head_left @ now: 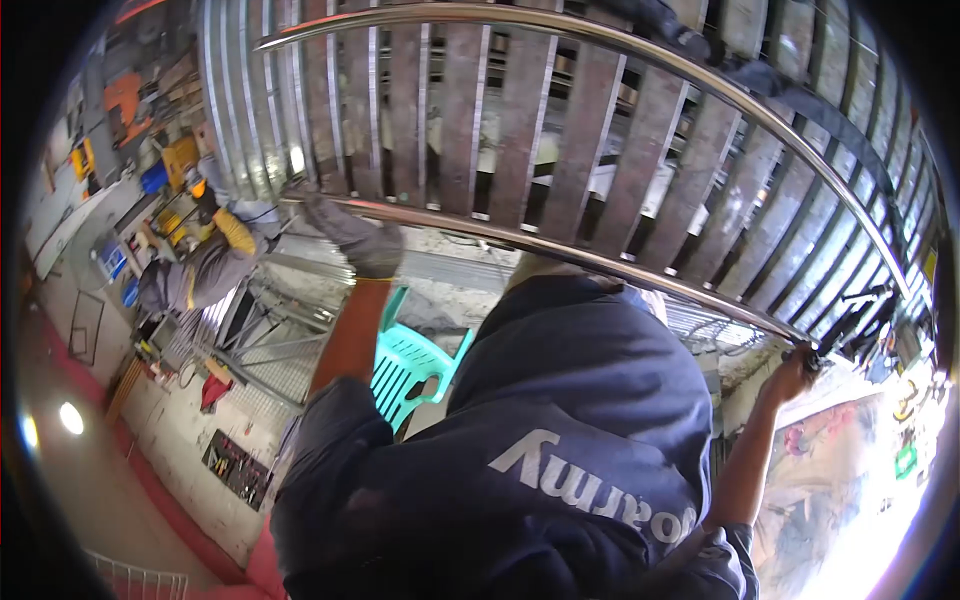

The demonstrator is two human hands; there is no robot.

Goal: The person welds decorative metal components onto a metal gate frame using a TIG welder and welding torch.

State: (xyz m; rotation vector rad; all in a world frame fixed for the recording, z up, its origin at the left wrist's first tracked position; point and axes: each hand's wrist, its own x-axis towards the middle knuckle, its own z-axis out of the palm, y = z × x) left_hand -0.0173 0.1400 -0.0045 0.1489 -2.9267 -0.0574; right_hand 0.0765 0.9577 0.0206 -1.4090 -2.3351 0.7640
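A long shiny metal tube (520, 237) runs along the near edge of a slatted metal workbench (520, 130). My left hand (365, 240), in a grey glove, has its fingers closed over the tube near its left end. At the right end, my bare right hand (793, 374) is closed around the tube; its fingertips are partly hidden. Dark tools or clamps (858, 322) lie close beyond that hand, too blurred to name. A second, curved shiny tube (700, 75) rests across the slats farther back.
Below the bench stands a turquoise plastic chair (415, 362). Another person (205, 270) bends over at the left, among tools and yellow items. Metal frames (275, 345) and a tray of small tools (236, 465) lie on the left floor. A dark cable (830, 115) crosses the slats.
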